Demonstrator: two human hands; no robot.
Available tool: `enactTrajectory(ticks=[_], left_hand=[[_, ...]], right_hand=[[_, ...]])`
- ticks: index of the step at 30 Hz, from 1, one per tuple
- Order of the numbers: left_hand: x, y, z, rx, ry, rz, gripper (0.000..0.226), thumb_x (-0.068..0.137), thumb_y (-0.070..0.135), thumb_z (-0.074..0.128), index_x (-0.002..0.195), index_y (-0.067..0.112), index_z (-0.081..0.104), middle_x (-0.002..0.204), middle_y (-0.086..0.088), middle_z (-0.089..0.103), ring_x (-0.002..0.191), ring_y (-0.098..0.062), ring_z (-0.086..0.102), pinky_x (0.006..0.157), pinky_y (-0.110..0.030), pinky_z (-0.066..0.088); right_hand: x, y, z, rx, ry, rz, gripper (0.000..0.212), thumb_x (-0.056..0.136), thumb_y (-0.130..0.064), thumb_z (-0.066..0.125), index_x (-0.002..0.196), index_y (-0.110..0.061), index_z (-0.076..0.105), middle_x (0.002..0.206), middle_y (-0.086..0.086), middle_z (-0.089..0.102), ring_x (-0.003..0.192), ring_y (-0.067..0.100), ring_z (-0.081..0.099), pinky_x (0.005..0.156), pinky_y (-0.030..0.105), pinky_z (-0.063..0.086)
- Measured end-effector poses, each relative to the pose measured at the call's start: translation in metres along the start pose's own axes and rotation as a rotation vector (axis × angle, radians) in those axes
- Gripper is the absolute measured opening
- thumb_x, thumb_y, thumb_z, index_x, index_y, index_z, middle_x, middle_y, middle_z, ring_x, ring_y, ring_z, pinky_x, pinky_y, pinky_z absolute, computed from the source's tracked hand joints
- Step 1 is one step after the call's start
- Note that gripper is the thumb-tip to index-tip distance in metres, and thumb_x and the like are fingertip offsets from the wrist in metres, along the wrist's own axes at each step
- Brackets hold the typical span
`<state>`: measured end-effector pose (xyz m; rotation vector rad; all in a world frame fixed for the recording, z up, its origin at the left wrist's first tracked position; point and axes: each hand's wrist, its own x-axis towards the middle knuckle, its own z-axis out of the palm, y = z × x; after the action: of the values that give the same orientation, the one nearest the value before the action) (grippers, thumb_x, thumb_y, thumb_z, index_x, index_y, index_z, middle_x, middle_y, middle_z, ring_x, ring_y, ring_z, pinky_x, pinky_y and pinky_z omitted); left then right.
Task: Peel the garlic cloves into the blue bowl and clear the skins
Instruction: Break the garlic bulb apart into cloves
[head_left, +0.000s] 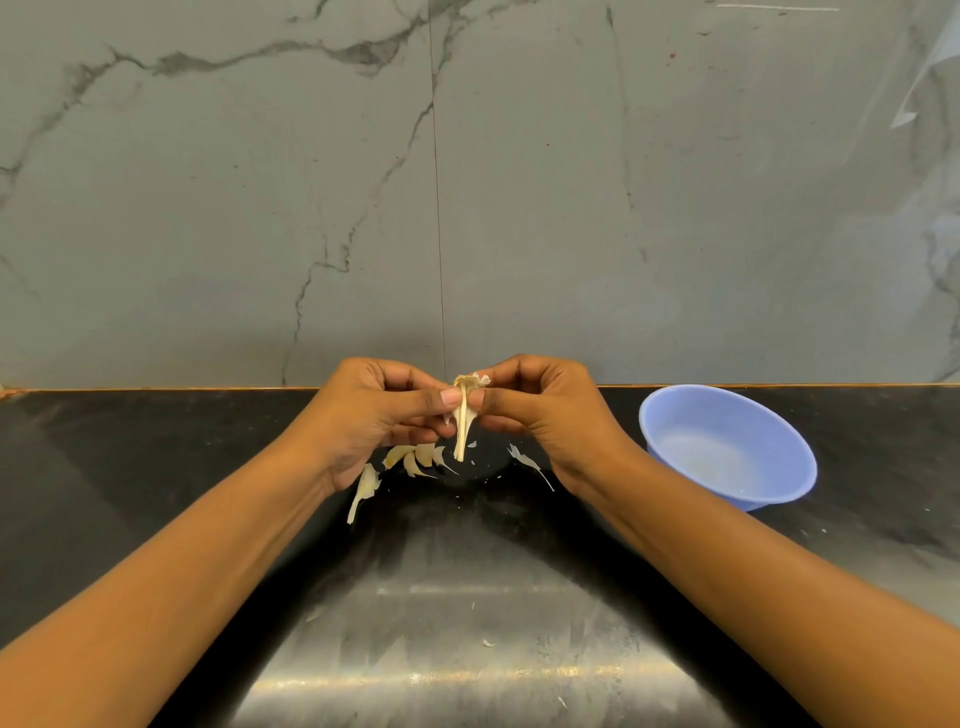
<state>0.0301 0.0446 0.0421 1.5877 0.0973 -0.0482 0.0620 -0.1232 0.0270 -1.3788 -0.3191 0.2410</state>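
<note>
Garlic stalk (462, 427), two hands (363, 418) (545, 415), one blue bowl (759, 500)

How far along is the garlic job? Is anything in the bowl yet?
Early days. Done: garlic pieces lie loose on the black counter, apparently split off the stalk. In hand: the left hand and right hand both pinch that bare stalk. Left: the blue bowl looks empty, and skin flakes litter the counter.

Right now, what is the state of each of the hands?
Left hand: pinches the pale dry garlic stalk.
Right hand: pinches the same stalk.
</note>
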Motion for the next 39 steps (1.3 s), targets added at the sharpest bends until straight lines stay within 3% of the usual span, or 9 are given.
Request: enactTrajectory(ticks=[6, 13, 19, 26, 33, 37, 39], left_hand=[[0.001, -0.002, 0.001, -0.079, -0.009, -0.063, 0.023, 0.061, 0.014, 0.074, 0.079, 0.000, 0.071, 0.064, -0.012, 0.069, 0.050, -0.013, 0.064, 0.050, -0.018, 0.055], [0.003, -0.005, -0.003, -0.185, -0.038, -0.148, 0.043, 0.063, 0.020, 0.073, 0.099, -0.003, 0.070, 0.085, -0.018, 0.069, 0.058, -0.015, 0.066, 0.050, -0.017, 0.056], [0.004, 0.002, -0.013, -0.252, -0.014, -0.145, 0.031, 0.066, 0.022, 0.070, 0.093, 0.005, 0.071, 0.078, -0.011, 0.072, 0.058, -0.011, 0.067, 0.050, -0.017, 0.056], [0.005, 0.006, -0.018, -0.263, 0.012, -0.139, 0.060, 0.067, 0.024, 0.067, 0.120, -0.005, 0.059, 0.069, -0.006, 0.066, 0.054, -0.010, 0.066, 0.045, -0.017, 0.053], [0.005, 0.005, -0.020, -0.225, -0.017, -0.121, 0.037, 0.068, 0.025, 0.065, 0.099, 0.006, 0.068, 0.072, -0.004, 0.065, 0.054, -0.009, 0.064, 0.048, -0.018, 0.055], [0.005, 0.005, -0.020, -0.210, -0.068, -0.117, 0.036, 0.069, 0.017, 0.073, 0.101, 0.006, 0.062, 0.077, -0.009, 0.066, 0.053, -0.011, 0.063, 0.047, -0.020, 0.055], [0.005, 0.004, -0.021, -0.242, -0.100, -0.123, 0.036, 0.067, 0.017, 0.063, 0.102, 0.008, 0.060, 0.077, -0.009, 0.064, 0.052, -0.012, 0.062, 0.045, -0.021, 0.054]], right_hand=[[0.001, -0.001, -0.001, -0.039, 0.005, 0.008, 0.011, 0.080, 0.005, 0.069, 0.084, -0.006, 0.069, 0.075, 0.001, 0.073, 0.069, 0.012, 0.071, 0.061, 0.020, 0.055], [0.004, -0.004, -0.006, 0.003, -0.026, 0.086, 0.009, 0.085, 0.000, 0.065, 0.090, -0.006, 0.070, 0.078, 0.005, 0.073, 0.069, 0.014, 0.071, 0.060, 0.020, 0.055], [0.006, -0.003, -0.008, 0.111, -0.072, 0.223, 0.017, 0.093, -0.001, 0.054, 0.104, -0.003, 0.067, 0.091, 0.015, 0.073, 0.074, 0.018, 0.072, 0.064, 0.021, 0.058], [0.005, -0.007, -0.009, 0.167, -0.115, 0.272, 0.023, 0.096, 0.000, 0.045, 0.098, -0.004, 0.067, 0.089, 0.014, 0.073, 0.073, 0.016, 0.072, 0.061, 0.019, 0.058], [0.005, -0.006, -0.008, 0.113, -0.143, 0.253, 0.014, 0.092, 0.000, 0.056, 0.098, -0.008, 0.066, 0.089, 0.012, 0.073, 0.074, 0.019, 0.071, 0.064, 0.022, 0.059], [0.003, -0.006, -0.008, -0.018, -0.165, 0.191, 0.013, 0.089, 0.000, 0.060, 0.099, -0.008, 0.064, 0.091, 0.010, 0.074, 0.077, 0.019, 0.071, 0.071, 0.027, 0.059], [0.002, -0.005, -0.008, -0.067, -0.162, 0.152, 0.012, 0.088, 0.001, 0.061, 0.097, -0.007, 0.065, 0.091, 0.009, 0.074, 0.080, 0.019, 0.071, 0.072, 0.027, 0.059]])
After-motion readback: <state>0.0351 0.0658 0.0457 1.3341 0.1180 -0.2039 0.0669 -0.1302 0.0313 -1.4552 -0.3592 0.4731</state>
